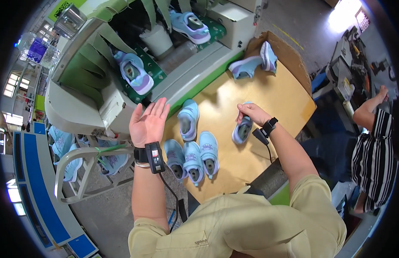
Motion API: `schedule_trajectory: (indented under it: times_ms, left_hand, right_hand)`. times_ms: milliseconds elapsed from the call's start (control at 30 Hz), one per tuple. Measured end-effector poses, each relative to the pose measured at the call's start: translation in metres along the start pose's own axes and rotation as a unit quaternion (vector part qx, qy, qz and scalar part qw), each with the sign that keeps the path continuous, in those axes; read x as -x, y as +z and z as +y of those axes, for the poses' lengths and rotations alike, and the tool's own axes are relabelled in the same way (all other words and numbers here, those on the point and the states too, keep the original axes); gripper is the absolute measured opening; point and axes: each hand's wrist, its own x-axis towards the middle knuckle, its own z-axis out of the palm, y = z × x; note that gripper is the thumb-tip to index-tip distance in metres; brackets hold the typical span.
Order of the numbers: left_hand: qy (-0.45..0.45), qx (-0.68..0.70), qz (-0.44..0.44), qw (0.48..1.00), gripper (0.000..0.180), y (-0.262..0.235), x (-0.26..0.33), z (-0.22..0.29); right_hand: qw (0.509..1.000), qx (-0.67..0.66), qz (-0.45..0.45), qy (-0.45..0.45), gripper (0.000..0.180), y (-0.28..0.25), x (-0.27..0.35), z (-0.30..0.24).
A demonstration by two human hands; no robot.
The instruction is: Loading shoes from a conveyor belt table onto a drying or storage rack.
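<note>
My left hand (pixel 149 122) is raised with the palm up and fingers spread, holding nothing, just left of a light blue child's shoe (pixel 188 119) on the tan cardboard tabletop (pixel 272 99). My right hand (pixel 251 112) grips the back of another light blue shoe (pixel 242 131) resting on the cardboard. Three matching shoes (pixel 195 157) lie side by side near my body. Two more shoes (pixel 254 63) sit at the far corner. Both wrists wear black bands; the left carries a small device with a cable.
A green conveyor machine (pixel 135 64) with hanging green strips carries two purple-soled shoes (pixel 133 71) out of its mouth. A rack with more blue shoes (pixel 70 150) stands at the left. Another person in a striped top (pixel 373 155) is at the right.
</note>
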Motion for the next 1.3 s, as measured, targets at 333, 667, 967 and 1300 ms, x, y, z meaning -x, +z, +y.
schedule_trajectory:
  times_ms: [333,667,967,1300]
  left_hand:
    - [-0.037,-0.314,0.11,0.942,0.051,-0.087,0.057,-0.046]
    - [0.025,-0.96,-0.072,0.269,0.079,-0.152,0.111,-0.108]
    - [0.012,-0.956,-0.064,0.288,0.083,-0.152,0.111,-0.102]
    - [0.012,-0.962,-0.068,0.263,0.083,-0.155,0.11,-0.101]
  right_hand:
    - [0.95,0.223,0.172,-0.138,0.063,0.088,0.094,0.063]
    - [0.959,0.225,0.126,-0.119,0.058,0.143,0.128,0.061]
    - [0.834,0.384,0.346,-0.192,0.065,-0.003,0.061,0.037]
    - [0.775,0.528,0.347,-0.014,0.063,-0.071,0.005,0.025]
